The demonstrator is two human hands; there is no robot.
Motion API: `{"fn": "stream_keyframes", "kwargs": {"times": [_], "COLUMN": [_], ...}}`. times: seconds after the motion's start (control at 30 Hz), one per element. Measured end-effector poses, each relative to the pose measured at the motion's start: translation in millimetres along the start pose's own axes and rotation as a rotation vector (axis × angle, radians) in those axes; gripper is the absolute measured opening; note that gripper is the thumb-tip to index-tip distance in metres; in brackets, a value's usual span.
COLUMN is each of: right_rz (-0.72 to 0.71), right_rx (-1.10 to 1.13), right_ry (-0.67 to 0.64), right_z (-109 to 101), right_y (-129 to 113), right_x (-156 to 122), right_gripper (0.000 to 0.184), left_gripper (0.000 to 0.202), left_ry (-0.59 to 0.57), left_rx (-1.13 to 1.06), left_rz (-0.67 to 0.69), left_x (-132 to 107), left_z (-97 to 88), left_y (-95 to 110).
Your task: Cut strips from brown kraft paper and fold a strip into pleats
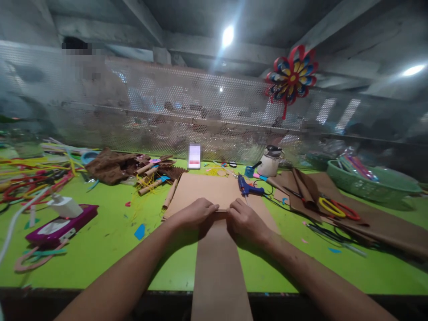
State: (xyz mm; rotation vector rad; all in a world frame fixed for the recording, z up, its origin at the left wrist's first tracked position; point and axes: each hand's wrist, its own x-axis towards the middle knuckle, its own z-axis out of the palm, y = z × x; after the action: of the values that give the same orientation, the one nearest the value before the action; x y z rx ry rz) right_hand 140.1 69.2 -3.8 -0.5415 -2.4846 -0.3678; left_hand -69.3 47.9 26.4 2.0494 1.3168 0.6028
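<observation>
Fingers of left hand (197,212) and right hand (246,220) pinch the brown strip (220,267), apparently folded at its end near the glue gun (249,189), the rest undone.

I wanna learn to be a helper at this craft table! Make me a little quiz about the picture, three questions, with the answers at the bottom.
1. Pick one: what colour is the glue gun?
A) Red
B) Blue
C) White

2. True or false: the left hand and the right hand both have fingers at the far end of the long brown strip.

3. Fill in the colour: the white charger sits on a ____ power strip.

Key: 1. B. 2. True. 3. Purple.
</observation>
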Motion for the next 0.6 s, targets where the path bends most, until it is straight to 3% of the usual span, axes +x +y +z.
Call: {"fn": "stream_keyframes", "kwargs": {"times": [0.1, 0.2, 0.3, 0.37, 0.5, 0.6], "right_rz": [0.017, 0.059, 0.200, 0.371, 0.615, 0.685], "right_rx": [-0.002, 0.088, 0.356, 0.591, 0.991, 1.192], "right_ry": [0.034, 0.054, 0.095, 0.087, -0.069, -0.139], "right_z": [-1, -1, -2, -4, -7, -7], "right_y": [-2, -3, 0, 4, 9, 8], "right_x": [2, 2, 2, 3, 4, 5], "right_gripper": [0.018, 0.020, 0.014, 0.027, 0.021, 0.037], "left_gripper": [0.040, 0.040, 0.042, 0.042, 0.041, 0.038], "left_ry": [-0.088, -0.097, -0.104, -0.101, -0.067, -0.023], "left_rx": [-0.055, -0.085, -0.086, -0.085, -0.024, 0.043], "left_rz": [0.018, -0.028, -0.037, 0.007, 0.097, 0.122], "left_x": [-4, -6, -7, -7, -7, -6], "left_z": [-1.8, -2.7, -3.8, -4.5, -2.8, 0.5], "left_y": [4, 7, 9, 11, 15, 16]}}
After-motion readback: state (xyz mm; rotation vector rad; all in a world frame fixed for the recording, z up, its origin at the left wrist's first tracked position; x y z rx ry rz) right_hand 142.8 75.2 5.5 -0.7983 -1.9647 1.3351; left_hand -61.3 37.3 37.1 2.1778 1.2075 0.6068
